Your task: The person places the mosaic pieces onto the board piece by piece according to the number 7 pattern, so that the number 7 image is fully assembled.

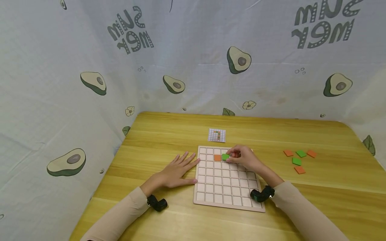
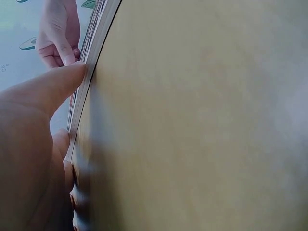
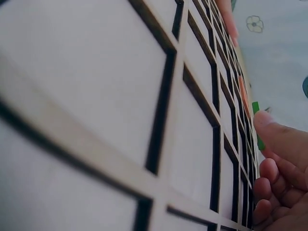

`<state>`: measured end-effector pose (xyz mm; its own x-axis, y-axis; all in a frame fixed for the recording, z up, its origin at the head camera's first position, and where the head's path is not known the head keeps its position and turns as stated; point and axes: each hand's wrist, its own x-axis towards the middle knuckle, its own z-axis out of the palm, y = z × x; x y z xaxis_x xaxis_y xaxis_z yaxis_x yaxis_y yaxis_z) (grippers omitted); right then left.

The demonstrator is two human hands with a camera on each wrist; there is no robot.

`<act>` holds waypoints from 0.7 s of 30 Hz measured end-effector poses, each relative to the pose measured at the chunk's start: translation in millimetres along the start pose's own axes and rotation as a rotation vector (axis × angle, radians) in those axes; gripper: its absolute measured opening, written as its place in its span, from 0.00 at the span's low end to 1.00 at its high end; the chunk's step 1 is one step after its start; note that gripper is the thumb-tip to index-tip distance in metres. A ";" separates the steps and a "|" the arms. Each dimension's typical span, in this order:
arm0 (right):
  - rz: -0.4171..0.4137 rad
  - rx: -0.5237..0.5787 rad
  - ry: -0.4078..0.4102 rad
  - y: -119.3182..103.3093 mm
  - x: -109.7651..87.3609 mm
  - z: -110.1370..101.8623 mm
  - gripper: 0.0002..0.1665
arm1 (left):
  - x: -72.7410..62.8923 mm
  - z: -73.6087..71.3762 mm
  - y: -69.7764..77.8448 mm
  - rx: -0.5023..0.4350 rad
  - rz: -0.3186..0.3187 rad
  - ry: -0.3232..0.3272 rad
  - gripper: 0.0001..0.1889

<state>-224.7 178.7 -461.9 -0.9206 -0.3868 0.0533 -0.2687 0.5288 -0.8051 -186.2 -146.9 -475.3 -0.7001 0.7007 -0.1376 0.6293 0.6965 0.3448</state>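
Observation:
A wooden grid board (image 1: 217, 179) with square cells lies on the table. My right hand (image 1: 243, 158) is over its upper part and pinches a green square tile (image 1: 225, 157) between thumb and fingers. In the right wrist view the green tile (image 3: 257, 125) stands slightly off the grid, under the thumb. Just left of it, an orange square tile (image 1: 217, 157) sits in a cell in the second row. My left hand (image 1: 177, 171) rests with fingers spread at the board's left edge; its thumb (image 2: 67, 82) touches that edge in the left wrist view.
Behind the board lies a small card (image 1: 216, 135) printed with a grid and a coloured pattern. On the right of the table (image 1: 331, 180) are several loose tiles, among them a green tile (image 1: 297, 161) and an orange tile (image 1: 300, 170). A printed curtain (image 1: 199, 67) hangs behind.

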 end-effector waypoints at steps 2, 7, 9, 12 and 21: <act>0.001 -0.001 -0.003 -0.9 0.1 0.2 0.13 | 0.1 0.1 0.0 0.003 -0.001 -0.001 0.43; 0.017 -0.003 -0.012 0.1 0.3 0.9 0.13 | 0.3 0.3 -0.3 0.009 -0.002 0.000 0.43; 0.026 -0.008 -0.012 1.0 0.6 1.1 0.13 | 0.2 0.0 -0.2 0.008 0.000 0.000 0.43; 0.031 -0.020 -0.011 1.8 1.0 1.5 0.12 | -0.1 -1.0 0.1 0.006 0.003 -0.001 0.43; 0.019 -0.024 -0.005 1.2 0.6 2.7 0.12 | -0.6 -1.2 1.2 -0.014 0.007 0.004 0.43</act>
<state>-224.8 177.1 -464.5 -0.9243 -0.3801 0.0353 -0.2580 0.5539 -0.7916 -185.4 -146.7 -473.7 -0.6974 0.7046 -0.1312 0.6294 0.6896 0.3582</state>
